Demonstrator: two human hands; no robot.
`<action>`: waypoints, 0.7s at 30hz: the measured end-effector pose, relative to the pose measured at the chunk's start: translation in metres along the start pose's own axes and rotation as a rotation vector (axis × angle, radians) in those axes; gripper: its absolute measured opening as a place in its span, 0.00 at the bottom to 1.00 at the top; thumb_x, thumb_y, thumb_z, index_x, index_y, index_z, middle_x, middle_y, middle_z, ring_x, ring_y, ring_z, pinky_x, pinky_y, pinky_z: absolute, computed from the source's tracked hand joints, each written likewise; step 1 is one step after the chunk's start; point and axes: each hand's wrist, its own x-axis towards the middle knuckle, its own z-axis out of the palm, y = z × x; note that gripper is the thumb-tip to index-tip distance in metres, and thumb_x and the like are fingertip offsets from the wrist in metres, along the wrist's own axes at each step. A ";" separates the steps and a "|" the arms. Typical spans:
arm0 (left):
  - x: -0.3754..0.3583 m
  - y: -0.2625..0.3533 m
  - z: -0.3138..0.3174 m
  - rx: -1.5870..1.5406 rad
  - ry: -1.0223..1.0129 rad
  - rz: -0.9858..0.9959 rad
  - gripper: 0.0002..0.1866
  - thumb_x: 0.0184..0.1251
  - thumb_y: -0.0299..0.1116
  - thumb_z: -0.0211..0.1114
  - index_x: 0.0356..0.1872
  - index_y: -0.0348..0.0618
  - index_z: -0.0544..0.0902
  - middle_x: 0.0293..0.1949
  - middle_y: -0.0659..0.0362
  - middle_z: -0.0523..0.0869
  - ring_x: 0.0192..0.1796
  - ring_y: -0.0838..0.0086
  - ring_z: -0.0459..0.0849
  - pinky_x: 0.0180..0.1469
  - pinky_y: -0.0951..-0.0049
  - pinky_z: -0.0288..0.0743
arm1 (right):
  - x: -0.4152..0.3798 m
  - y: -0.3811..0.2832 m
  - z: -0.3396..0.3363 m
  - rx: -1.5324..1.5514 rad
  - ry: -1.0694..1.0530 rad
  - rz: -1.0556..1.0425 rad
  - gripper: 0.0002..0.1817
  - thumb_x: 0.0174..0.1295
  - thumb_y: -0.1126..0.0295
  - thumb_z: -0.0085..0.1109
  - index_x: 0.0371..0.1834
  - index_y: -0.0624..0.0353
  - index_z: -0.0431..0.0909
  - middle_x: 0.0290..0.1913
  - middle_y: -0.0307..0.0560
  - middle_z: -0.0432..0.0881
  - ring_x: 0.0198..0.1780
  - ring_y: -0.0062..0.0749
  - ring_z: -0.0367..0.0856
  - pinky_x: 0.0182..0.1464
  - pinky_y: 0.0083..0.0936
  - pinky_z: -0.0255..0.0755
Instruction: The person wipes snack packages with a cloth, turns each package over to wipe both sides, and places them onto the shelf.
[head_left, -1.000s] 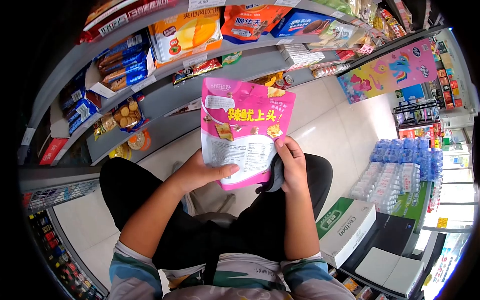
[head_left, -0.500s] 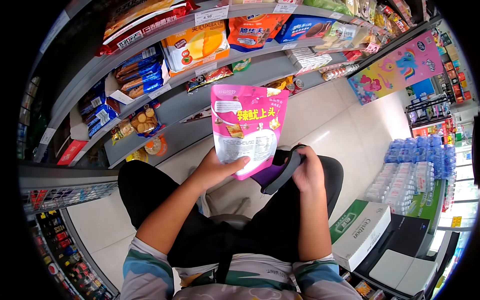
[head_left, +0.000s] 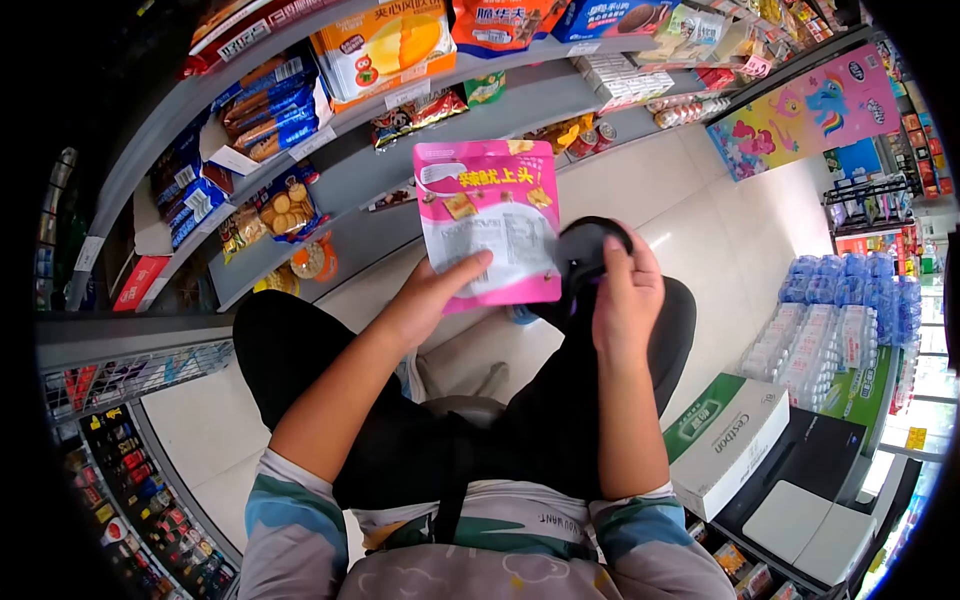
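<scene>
My left hand grips the lower left edge of a pink snack bag, its thumb lying across the white printed panel. The bag is upright, with yellow lettering and pictures of snack pieces near the top. On the right, my right hand is closed around a black object with a rounded end, thumb pressed on its top. Its exact kind I cannot tell. That object's rounded end sits right at the bag's right edge, and its lower part is hidden by shadow and dark trousers.
Curving shelves hold snack packs, including blue biscuit packs and an orange-yellow pack. Wrapped water bottles and a white-green carton stand at the right. Pale floor tiles lie beyond my knees.
The bag has moved up and slightly left, turning more squarely. My right hand has risen and turned the black object, so its rounded end shows and the purple surface no longer does.
</scene>
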 end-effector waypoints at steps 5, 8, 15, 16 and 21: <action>0.001 0.011 0.001 -0.441 0.081 -0.254 0.27 0.74 0.48 0.63 0.66 0.42 0.75 0.59 0.52 0.83 0.61 0.63 0.84 0.63 0.53 0.80 | -0.011 0.009 0.018 -0.250 -0.239 0.010 0.16 0.75 0.74 0.57 0.62 0.68 0.80 0.50 0.43 0.87 0.49 0.18 0.82 0.54 0.16 0.73; 0.007 0.003 -0.005 -0.557 0.053 -0.288 0.28 0.75 0.51 0.61 0.65 0.40 0.75 0.59 0.48 0.84 0.58 0.58 0.86 0.60 0.53 0.82 | -0.009 0.014 0.019 -0.309 -0.260 -0.017 0.16 0.76 0.72 0.56 0.62 0.68 0.79 0.53 0.43 0.86 0.53 0.20 0.82 0.59 0.18 0.73; 0.010 -0.003 -0.013 -0.616 0.007 -0.340 0.30 0.75 0.52 0.59 0.66 0.37 0.73 0.58 0.46 0.85 0.57 0.53 0.86 0.59 0.55 0.83 | -0.010 0.026 0.015 -0.379 -0.269 0.055 0.16 0.73 0.71 0.59 0.62 0.64 0.81 0.54 0.45 0.86 0.48 0.14 0.79 0.49 0.17 0.74; 0.010 -0.002 -0.012 -0.621 0.013 -0.322 0.29 0.76 0.51 0.59 0.66 0.38 0.73 0.59 0.46 0.84 0.58 0.55 0.86 0.60 0.54 0.82 | -0.011 0.026 0.015 -0.398 -0.279 0.077 0.16 0.73 0.71 0.60 0.61 0.63 0.81 0.55 0.46 0.86 0.48 0.13 0.78 0.48 0.17 0.75; 0.004 0.005 -0.007 -0.522 0.031 -0.272 0.27 0.76 0.47 0.61 0.68 0.41 0.73 0.60 0.52 0.83 0.61 0.63 0.84 0.62 0.54 0.80 | -0.012 0.021 0.015 -0.756 -0.419 -0.280 0.17 0.69 0.73 0.60 0.60 0.63 0.82 0.64 0.59 0.82 0.66 0.38 0.81 0.53 0.23 0.78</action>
